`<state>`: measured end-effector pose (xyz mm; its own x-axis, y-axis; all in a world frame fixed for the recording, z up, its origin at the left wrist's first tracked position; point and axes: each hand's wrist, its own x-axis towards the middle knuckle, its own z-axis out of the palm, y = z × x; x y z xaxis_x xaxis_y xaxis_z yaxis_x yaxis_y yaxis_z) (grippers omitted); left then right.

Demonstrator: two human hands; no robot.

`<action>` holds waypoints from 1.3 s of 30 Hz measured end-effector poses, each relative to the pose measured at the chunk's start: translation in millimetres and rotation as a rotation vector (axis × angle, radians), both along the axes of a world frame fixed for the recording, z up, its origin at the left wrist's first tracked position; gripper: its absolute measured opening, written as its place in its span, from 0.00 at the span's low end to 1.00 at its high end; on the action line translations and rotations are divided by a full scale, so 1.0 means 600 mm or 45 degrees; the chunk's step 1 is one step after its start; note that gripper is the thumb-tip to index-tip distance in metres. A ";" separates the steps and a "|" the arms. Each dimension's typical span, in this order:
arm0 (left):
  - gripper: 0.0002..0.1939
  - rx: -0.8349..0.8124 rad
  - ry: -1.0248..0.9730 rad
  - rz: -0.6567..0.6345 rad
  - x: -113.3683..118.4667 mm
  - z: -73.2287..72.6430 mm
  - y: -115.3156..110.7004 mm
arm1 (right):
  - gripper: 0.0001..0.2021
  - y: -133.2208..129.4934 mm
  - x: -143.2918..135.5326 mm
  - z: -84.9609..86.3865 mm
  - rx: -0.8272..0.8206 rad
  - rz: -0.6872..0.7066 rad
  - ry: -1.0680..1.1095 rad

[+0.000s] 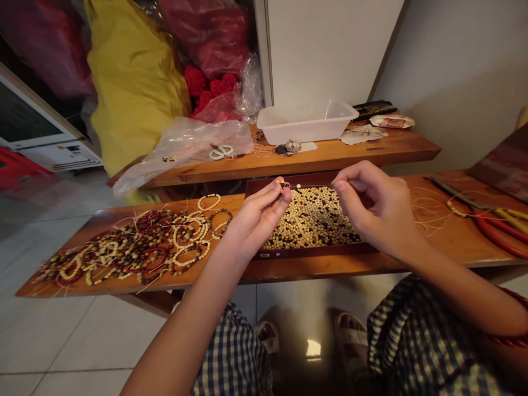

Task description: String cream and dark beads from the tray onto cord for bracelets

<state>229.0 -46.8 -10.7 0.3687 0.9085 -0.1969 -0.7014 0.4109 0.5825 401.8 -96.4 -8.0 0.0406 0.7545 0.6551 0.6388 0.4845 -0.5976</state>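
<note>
My left hand (262, 215) is over the left part of a dark red tray (317, 180), its fingertips pinched on a few small beads (284, 185), some dark and some pale. Many loose cream and dark beads (315, 217) fill the tray. Above the tray's right side, my right hand (373, 206) has thumb and forefinger pressed together; what they hold is too fine to make out. On the bench to the left lies a heap of beaded bracelets (136, 242) in cream, brown and dark red, with loose thread ends.
Red-handled pliers (495, 231), yellow-handled scissors (515, 220) and thread with pale beads (456, 209) lie right. Behind stands a second bench (396, 147) with a white plastic bin (305, 124), a plastic bag (198, 137) and pale green rings (221, 152). A cardboard box (505, 165) is far right.
</note>
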 end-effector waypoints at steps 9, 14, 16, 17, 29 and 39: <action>0.09 0.101 0.066 0.096 0.008 -0.003 -0.004 | 0.04 -0.004 0.001 0.000 0.136 -0.075 -0.190; 0.09 0.098 0.067 0.128 0.011 -0.005 -0.004 | 0.03 -0.009 0.001 -0.005 0.358 -0.126 -0.473; 0.09 0.095 0.081 0.140 0.010 -0.005 -0.004 | 0.04 -0.012 0.002 -0.007 0.415 -0.160 -0.586; 0.09 0.106 0.095 0.149 0.010 -0.005 -0.005 | 0.05 -0.013 0.002 -0.007 0.430 -0.169 -0.635; 0.08 0.162 0.102 0.204 0.013 -0.002 -0.007 | 0.05 -0.015 0.000 -0.012 0.535 -0.150 -0.893; 0.12 0.102 0.002 0.193 0.013 0.001 -0.005 | 0.05 -0.012 -0.011 -0.019 0.506 -0.147 -0.836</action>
